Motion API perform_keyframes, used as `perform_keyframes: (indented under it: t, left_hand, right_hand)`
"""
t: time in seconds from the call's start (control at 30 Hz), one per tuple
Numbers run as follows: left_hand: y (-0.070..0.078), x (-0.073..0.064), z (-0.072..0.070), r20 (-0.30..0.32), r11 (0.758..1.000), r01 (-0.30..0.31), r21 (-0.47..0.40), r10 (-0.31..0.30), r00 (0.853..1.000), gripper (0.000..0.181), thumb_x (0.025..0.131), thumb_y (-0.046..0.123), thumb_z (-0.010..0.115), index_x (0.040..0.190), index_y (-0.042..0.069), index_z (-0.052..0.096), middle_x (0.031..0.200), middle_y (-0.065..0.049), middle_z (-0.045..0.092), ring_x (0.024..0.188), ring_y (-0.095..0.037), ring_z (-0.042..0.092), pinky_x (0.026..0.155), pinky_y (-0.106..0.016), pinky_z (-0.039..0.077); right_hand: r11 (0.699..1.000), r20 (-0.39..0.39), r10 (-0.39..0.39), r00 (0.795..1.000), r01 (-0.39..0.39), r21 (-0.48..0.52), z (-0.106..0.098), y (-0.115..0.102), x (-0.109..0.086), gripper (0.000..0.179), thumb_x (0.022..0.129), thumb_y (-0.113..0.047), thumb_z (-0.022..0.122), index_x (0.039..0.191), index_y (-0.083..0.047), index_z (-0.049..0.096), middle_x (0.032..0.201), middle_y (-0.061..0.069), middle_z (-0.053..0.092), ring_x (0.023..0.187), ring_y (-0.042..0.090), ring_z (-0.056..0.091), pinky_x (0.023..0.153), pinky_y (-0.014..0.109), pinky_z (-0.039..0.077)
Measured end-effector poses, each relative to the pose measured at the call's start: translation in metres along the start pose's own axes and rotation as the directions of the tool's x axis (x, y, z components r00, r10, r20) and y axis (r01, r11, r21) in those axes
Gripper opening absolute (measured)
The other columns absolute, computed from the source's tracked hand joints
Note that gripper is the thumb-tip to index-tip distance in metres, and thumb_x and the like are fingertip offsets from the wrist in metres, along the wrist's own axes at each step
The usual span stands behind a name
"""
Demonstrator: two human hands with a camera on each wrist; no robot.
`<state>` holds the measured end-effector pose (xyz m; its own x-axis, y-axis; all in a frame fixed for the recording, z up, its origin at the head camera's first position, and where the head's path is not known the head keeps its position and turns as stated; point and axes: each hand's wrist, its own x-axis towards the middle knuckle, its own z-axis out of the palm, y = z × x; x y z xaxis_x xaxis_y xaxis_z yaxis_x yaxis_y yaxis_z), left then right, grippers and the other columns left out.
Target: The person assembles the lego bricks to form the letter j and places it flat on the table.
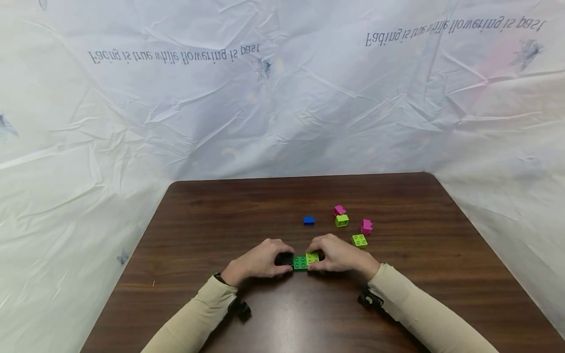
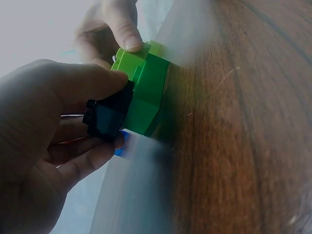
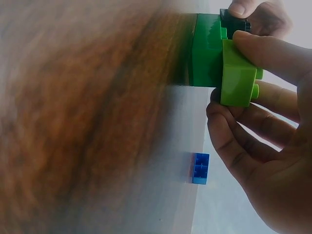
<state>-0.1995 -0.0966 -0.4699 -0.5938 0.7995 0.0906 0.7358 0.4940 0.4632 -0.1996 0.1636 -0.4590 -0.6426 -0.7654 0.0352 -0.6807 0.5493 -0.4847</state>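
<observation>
In the head view a green toy building brick lies on the brown table between both hands. My left hand pinches a black brick, which sits on one end of the green brick in the left wrist view. On the other end is a lime brick, and my right hand grips it between thumb and fingers. Studs of the lime brick face up. Fingers partly cover the black brick from above.
Beyond the hands lies a blue brick. To the right are two lime bricks and two magenta bricks. White printed sheeting hangs behind the table and along its sides.
</observation>
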Motion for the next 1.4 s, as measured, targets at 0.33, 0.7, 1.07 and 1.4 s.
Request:
perform_keyframes:
  t: [0.33, 0.7, 1.07, 1.4]
  left_hand:
    - [0.000, -0.001, 0.001, 0.003, 1.000, -0.003, 0.021, 0.003, 1.000, 0.038, 0.092, 0.032, 0.067, 0.123, 0.010, 0.066, 0.112, 0.001, 0.068, 0.095, -0.005, 0.059, 0.077, -0.019, 0.050]
    - [-0.001, 0.000, 0.003, 0.007, 0.999, -0.009, 0.040, 0.008, 1.000, 0.037, 0.092, 0.032, 0.068, 0.122, 0.010, 0.067, 0.113, 0.000, 0.069, 0.097, -0.006, 0.060, 0.078, -0.019, 0.050]
    - [0.002, 0.001, 0.001, 0.022, 0.996, -0.031, 0.087, 0.029, 0.999, 0.035, 0.092, 0.031, 0.068, 0.121, 0.011, 0.068, 0.112, 0.000, 0.069, 0.103, -0.010, 0.062, 0.089, -0.029, 0.051]
    - [0.009, 0.005, -0.001, 0.021, 0.992, -0.012, 0.128, 0.009, 1.000, 0.033, 0.089, 0.028, 0.072, 0.115, 0.008, 0.069, 0.107, -0.003, 0.069, 0.098, -0.012, 0.063, 0.084, -0.026, 0.052]
  right_hand:
    - [1.000, 0.000, 0.000, 1.000, 0.000, -0.004, 0.001, 0.000, 0.000, 0.034, 0.088, -0.038, 0.071, 0.110, -0.013, 0.072, 0.107, -0.004, 0.068, 0.097, 0.007, 0.063, 0.084, 0.029, 0.053]
    - [1.000, 0.001, 0.006, 1.000, -0.006, -0.007, 0.002, -0.001, 0.000, 0.032, 0.088, -0.037, 0.072, 0.110, -0.013, 0.073, 0.106, -0.005, 0.068, 0.096, 0.007, 0.062, 0.084, 0.029, 0.053]
    - [1.000, 0.006, 0.010, 1.000, -0.010, -0.010, 0.002, 0.000, 0.000, 0.035, 0.088, -0.039, 0.072, 0.111, -0.013, 0.073, 0.107, -0.005, 0.068, 0.097, 0.007, 0.062, 0.084, 0.028, 0.053]
    - [1.000, 0.008, 0.020, 1.000, -0.020, 0.005, 0.002, 0.001, 0.000, 0.032, 0.088, -0.038, 0.072, 0.109, -0.016, 0.073, 0.106, -0.006, 0.068, 0.095, 0.004, 0.062, 0.082, 0.026, 0.053]
